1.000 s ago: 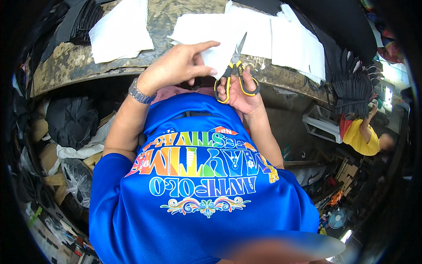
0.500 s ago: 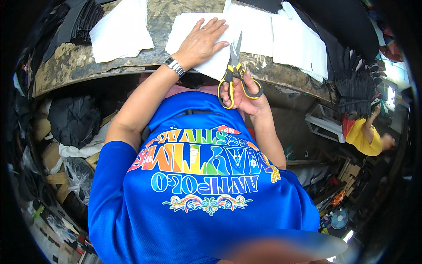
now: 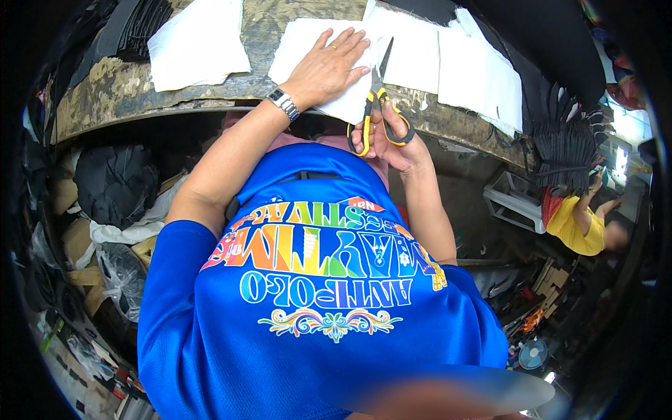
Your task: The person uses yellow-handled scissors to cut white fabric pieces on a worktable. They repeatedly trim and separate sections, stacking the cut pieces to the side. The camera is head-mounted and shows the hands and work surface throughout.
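The left grip [image 3: 326,74] lies flat, unclenched, on white fabric [image 3: 348,105]; the right grip [image 3: 393,143] holds yellow-black scissors [image 3: 376,85], blades parted at the fabric's edge, the cut apparently unfinished.

upper left of centre, bare tabletop [image 3: 262,42] opens a lane between white cloths [image 3: 199,45]; scissors [image 3: 376,85] block upper centre, black bundles [image 3: 563,154] perhaps the dim right.
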Demonstrator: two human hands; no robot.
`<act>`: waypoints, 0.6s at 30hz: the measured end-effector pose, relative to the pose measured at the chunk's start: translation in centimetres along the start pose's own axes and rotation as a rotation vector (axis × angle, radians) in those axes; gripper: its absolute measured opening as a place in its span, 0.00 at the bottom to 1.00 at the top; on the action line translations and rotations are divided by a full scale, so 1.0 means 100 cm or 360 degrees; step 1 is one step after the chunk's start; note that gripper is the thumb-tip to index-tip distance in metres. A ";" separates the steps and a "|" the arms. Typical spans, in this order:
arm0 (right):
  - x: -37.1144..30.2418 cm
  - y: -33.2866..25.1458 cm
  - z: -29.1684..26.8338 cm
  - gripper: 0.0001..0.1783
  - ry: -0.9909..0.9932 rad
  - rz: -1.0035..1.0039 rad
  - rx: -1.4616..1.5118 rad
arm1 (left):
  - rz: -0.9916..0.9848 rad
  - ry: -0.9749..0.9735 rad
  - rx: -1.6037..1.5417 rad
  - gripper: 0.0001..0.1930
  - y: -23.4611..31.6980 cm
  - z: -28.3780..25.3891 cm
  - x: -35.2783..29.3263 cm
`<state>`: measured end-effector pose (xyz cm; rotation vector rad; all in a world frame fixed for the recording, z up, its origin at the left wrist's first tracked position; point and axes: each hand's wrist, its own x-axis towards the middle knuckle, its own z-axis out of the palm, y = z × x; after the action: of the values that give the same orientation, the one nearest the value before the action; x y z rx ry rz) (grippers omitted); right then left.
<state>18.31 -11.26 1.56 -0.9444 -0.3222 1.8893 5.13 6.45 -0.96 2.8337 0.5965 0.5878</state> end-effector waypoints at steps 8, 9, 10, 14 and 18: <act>0.003 0.010 0.007 0.29 0.0214 -0.0250 0.0176 | 0.0017 -0.0009 0.0069 0.28 0.001 0.001 -0.001; 0.003 0.010 0.006 0.29 0.0249 -0.0263 0.0131 | 0.0014 -0.0015 0.0081 0.28 0.001 0.001 -0.001; 0.002 0.011 0.006 0.29 0.0287 -0.0276 0.0087 | 0.0012 -0.0023 0.0090 0.29 0.001 0.001 -0.001; -0.002 0.011 0.009 0.27 0.0476 -0.0358 -0.0016 | 0.0027 -0.0012 0.0117 0.29 0.001 0.003 -0.001; -0.001 0.010 0.014 0.26 0.0576 -0.0379 -0.0017 | 0.0036 0.0007 0.0094 0.30 0.001 0.007 -0.002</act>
<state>16.72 -11.63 2.00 -1.1771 -0.2156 1.4693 5.29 6.20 -1.59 2.8988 0.5932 0.5895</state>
